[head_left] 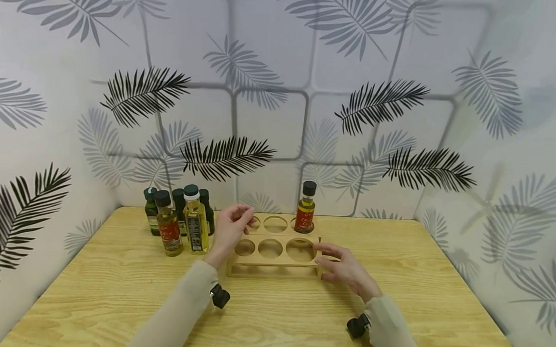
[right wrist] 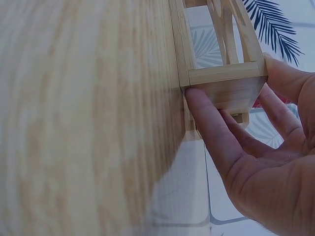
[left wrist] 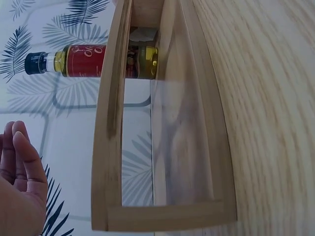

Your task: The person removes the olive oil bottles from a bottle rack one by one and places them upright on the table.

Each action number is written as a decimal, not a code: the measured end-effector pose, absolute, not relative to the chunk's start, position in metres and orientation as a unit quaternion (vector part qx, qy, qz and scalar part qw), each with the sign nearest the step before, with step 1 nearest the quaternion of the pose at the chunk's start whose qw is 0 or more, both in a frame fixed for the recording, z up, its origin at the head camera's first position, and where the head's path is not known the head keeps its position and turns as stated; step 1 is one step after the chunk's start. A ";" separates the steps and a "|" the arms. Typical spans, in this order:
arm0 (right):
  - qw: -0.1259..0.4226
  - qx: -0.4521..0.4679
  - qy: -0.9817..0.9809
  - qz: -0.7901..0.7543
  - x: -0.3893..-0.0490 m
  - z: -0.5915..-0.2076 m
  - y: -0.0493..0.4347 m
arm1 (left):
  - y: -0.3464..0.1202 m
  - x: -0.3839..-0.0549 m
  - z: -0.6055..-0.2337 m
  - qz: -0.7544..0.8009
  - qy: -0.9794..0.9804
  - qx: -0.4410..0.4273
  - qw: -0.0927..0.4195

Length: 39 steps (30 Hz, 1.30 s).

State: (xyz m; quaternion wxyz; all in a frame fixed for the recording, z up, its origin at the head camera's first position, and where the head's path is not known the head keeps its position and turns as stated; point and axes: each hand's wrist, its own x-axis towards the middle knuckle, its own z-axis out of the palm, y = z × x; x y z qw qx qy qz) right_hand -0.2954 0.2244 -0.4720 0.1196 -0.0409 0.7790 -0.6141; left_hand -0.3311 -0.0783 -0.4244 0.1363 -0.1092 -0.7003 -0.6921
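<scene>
A wooden bottle rack (head_left: 275,261) with two tiers of round holes stands mid-table. One red-labelled olive oil bottle (head_left: 305,210) is upright in its back right hole; the left wrist view shows that bottle (left wrist: 86,61) behind the rack's front frame. My left hand (head_left: 232,224) hovers over the rack's back left part, fingers loosely bent and nothing in them. At the right end, my right hand (head_left: 348,270) touches the rack. In the right wrist view its fingertips lie along the end panel (right wrist: 226,93), the thumb at the upper edge.
Left of the rack, several bottles stand grouped: a red-labelled oil bottle (head_left: 169,231), a clear yellow oil bottle (head_left: 196,227) and dark green bottles (head_left: 151,212) behind. The leaf-patterned wall (head_left: 271,117) rises at the table's back edge. Both wrists wear small black devices (head_left: 220,296).
</scene>
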 end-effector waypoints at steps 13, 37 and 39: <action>0.123 -0.052 0.778 -0.614 -0.296 -0.471 0.226 | -0.066 -0.339 -0.423 -0.714 -0.683 -0.091 0.124; 0.117 -0.048 0.781 -0.612 -0.297 -0.473 0.227 | -0.021 -0.358 -0.414 -0.705 -0.699 -0.084 0.092; 0.118 -0.046 0.780 -0.613 -0.296 -0.473 0.226 | -0.018 -0.359 -0.414 -0.708 -0.698 -0.077 0.081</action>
